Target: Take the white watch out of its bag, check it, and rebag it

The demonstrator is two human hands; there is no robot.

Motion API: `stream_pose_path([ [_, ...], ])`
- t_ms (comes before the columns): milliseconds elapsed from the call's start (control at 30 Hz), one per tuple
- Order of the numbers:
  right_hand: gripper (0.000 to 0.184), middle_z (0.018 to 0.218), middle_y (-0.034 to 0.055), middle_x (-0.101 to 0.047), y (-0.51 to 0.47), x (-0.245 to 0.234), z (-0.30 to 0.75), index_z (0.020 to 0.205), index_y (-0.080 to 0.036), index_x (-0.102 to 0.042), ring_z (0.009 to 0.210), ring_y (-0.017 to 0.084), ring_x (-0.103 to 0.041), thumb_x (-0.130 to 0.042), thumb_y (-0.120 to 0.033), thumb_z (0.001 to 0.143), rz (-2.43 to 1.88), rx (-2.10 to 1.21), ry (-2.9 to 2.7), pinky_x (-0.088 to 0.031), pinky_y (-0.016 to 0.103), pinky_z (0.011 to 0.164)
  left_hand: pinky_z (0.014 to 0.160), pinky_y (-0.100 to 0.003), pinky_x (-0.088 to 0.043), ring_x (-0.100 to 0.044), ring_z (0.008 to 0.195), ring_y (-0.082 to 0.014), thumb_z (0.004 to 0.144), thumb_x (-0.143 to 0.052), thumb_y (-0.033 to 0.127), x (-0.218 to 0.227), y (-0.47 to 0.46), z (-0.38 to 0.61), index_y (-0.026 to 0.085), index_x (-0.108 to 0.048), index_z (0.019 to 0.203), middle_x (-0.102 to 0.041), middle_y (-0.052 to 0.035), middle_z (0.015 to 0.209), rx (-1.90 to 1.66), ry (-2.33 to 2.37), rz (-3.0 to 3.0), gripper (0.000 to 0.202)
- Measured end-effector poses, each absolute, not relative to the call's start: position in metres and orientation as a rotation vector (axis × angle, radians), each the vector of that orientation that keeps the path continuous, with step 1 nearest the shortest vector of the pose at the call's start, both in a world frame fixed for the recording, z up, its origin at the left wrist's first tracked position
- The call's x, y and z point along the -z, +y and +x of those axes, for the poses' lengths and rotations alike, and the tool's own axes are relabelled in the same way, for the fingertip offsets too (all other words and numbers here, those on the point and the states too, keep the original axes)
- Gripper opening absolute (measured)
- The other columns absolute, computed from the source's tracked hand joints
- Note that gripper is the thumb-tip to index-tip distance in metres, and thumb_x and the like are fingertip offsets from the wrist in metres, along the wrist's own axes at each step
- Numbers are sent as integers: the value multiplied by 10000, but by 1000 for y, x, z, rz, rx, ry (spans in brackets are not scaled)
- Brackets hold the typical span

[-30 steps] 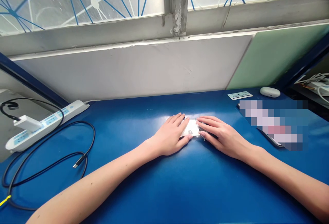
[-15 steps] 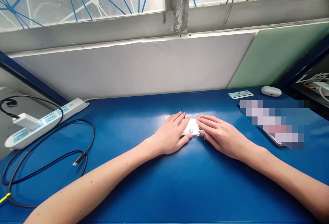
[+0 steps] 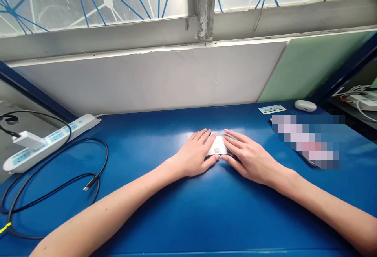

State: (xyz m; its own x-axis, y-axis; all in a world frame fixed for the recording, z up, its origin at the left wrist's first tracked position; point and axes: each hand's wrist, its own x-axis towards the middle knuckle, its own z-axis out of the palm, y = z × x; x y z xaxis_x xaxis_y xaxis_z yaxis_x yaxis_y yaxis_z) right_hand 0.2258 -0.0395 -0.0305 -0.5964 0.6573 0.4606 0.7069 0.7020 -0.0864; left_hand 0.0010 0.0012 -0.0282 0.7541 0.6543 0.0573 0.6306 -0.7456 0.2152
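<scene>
Head view: against the frame one second back, the right hand (image 3: 250, 159) has slid slightly toward the left hand (image 3: 194, 155), so less of the white packet (image 3: 217, 147) shows between them; the packet itself has not shifted on the table (image 3: 182, 217). This reads as a pressing or flattening action on the packet in progress rather than a lift. Both hands lie palm down with fingers extended and nearly flat, close together, not curled around anything: the left fingertips (image 3: 206, 136) cover the packet's left edge, the right fingertips (image 3: 231, 139) cover its right edge, and both thumbs rest at its near edge. The packet lies flat on the table between the two hands; it is thin, rectangular, white, with a small dark printed mark near its near edge and what appears to be a clear glossy wrapper. The table is smooth, glossy blue with a bright reflection just beyond the packet. Far left of the packet, a white plastic power strip (image 3: 50, 141) holds a white adapter (image 3: 25, 140), with a black cable (image 3: 59, 182) looped on the table. Far right of the packet lie a white label (image 3: 272, 109) and a rounded white case (image 3: 305, 105).
</scene>
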Motion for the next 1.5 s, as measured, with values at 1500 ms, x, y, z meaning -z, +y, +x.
stream_pose_path([
  [1500, 119, 901, 26, -773, 19, 5, 247, 875, -253, -786, 850, 221, -708, -739, -357, 842, -925, -770, -1886, -563, 358, 818, 1203, -515, -283, -321, 1469, -304, 1045, -124, 538, 36, 7, -8, 133, -329, 1497, -400, -192, 1541, -608, 772, 2583, 641],
])
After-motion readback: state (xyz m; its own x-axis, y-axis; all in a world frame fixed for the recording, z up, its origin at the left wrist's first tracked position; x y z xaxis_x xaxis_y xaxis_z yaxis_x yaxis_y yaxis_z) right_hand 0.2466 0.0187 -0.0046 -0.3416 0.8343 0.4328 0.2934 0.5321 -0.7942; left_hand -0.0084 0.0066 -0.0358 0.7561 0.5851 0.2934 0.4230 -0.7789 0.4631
